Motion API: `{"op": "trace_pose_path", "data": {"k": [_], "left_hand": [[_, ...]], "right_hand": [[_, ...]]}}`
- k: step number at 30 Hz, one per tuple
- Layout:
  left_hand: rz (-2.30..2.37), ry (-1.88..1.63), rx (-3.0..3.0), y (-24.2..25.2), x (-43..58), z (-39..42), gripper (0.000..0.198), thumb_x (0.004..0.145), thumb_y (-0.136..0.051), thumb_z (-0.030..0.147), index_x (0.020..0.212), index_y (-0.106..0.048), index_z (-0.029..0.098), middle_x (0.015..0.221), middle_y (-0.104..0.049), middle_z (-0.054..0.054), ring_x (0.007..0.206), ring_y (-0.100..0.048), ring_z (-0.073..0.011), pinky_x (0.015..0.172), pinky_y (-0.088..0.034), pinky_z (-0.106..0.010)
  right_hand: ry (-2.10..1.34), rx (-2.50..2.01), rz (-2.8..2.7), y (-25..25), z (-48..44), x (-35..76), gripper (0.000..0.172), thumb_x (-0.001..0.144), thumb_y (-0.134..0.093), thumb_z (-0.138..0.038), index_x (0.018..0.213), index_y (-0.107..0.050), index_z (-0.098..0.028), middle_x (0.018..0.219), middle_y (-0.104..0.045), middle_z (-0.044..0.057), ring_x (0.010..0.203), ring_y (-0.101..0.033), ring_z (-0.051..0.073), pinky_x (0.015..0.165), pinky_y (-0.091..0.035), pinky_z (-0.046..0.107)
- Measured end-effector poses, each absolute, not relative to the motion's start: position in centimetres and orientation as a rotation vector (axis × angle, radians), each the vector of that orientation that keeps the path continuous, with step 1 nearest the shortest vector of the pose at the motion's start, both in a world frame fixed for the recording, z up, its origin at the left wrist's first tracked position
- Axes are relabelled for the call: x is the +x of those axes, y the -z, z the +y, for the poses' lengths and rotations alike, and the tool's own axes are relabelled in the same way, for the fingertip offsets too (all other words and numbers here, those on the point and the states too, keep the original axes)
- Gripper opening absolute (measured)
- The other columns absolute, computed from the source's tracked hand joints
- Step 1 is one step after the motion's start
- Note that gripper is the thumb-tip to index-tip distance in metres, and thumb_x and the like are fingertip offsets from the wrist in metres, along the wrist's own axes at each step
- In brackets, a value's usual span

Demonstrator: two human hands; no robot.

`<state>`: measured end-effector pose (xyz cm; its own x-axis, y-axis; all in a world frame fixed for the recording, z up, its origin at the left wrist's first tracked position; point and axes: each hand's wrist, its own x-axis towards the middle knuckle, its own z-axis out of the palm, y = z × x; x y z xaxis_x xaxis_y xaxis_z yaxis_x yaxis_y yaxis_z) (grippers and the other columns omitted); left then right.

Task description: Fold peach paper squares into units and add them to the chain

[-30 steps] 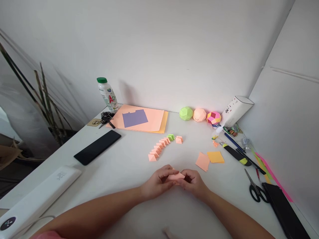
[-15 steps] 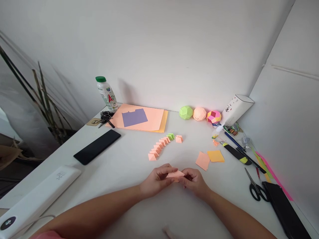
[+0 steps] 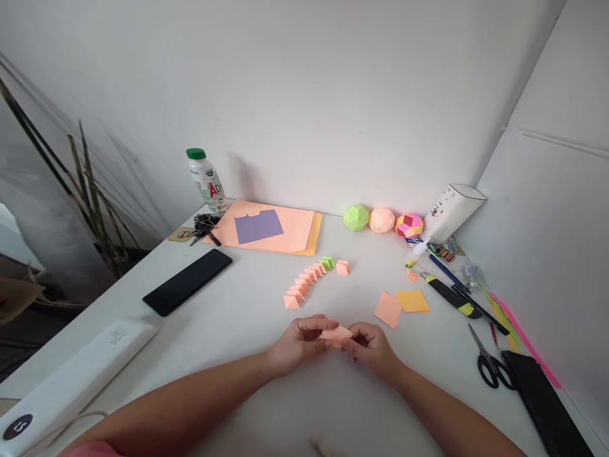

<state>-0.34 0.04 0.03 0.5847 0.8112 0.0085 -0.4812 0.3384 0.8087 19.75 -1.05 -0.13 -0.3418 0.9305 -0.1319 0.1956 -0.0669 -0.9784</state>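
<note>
Between my two hands is a folded piece of peach paper [image 3: 337, 334], held just above the white table. My left hand [image 3: 301, 346] pinches its left end between thumb and fingers. The fingertips of my right hand [image 3: 372, 348] grip the right corner. Beyond my hands a curved row of small folded peach paper pieces [image 3: 304, 281] ends in green folded pieces [image 3: 327, 262]. One more folded peach piece [image 3: 342, 268] stands beside the row. To the right lie flat peach paper squares [image 3: 388, 309] and yellow-orange paper squares [image 3: 413, 301].
At the right are scissors [image 3: 493, 368], a utility knife [image 3: 451, 295], pens and a black case [image 3: 547, 400]. Three paper balls [image 3: 381, 220] line the wall. On the left are a phone [image 3: 188, 282], a long white device [image 3: 80, 381], keys [image 3: 205, 225], a bottle [image 3: 208, 184] and peach sheets [image 3: 297, 231].
Both hands stay almost in place on the peach paper, whose upper face now tilts slightly differently. The whole view has shifted a little.
</note>
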Motion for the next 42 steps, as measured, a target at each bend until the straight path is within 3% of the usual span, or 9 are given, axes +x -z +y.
{"op": "trace_pose_path", "data": {"k": [16,30,36,42], "left_hand": [[0.48,-0.841,0.811,-0.01,-0.37,0.11,0.023,0.066,-0.075,0.017,0.089,-0.073,0.023,0.073,-0.051,0.002,0.074,-0.056,-0.0145,0.064,-0.045,-0.028],[0.556,-0.787,0.809,0.21,-0.72,0.46,0.019,0.063,-0.071,0.013,0.081,-0.075,0.018,0.065,-0.049,0.002,0.061,-0.046,-0.0103,0.055,-0.035,-0.024],[0.603,-0.789,0.845,0.35,-0.99,0.89,0.019,0.073,-0.057,0.017,0.085,-0.072,0.016,0.074,-0.053,-0.002,0.076,-0.05,-0.0166,0.07,-0.04,-0.029],[0.517,-0.82,1.134,0.51,-0.59,0.34,0.029,0.077,-0.065,0.029,0.106,-0.064,0.028,0.097,-0.05,-0.003,0.089,-0.051,-0.0178,0.075,-0.044,-0.031]], "right_hand": [[-1.459,-1.192,-1.595,-0.37,-1.06,19.8,0.028,0.077,-0.06,-0.041,0.064,-0.052,-0.018,0.053,-0.049,-0.003,0.048,-0.042,0.01,0.047,-0.033,0.023],[-1.483,-1.15,-1.567,-0.15,-1.03,19.83,0.026,0.075,-0.062,-0.036,0.061,-0.051,-0.017,0.052,-0.047,-0.003,0.047,-0.039,0.009,0.045,-0.03,0.022],[-1.474,-1.159,-1.565,-0.02,-1.07,19.87,0.025,0.075,-0.062,-0.036,0.061,-0.053,-0.017,0.053,-0.048,-0.003,0.048,-0.041,0.01,0.046,-0.032,0.023],[-1.442,-1.17,-1.642,-0.16,-1.15,19.76,0.025,0.076,-0.06,-0.034,0.06,-0.049,-0.018,0.052,-0.044,-0.004,0.047,-0.035,0.009,0.045,-0.027,0.022]]}}
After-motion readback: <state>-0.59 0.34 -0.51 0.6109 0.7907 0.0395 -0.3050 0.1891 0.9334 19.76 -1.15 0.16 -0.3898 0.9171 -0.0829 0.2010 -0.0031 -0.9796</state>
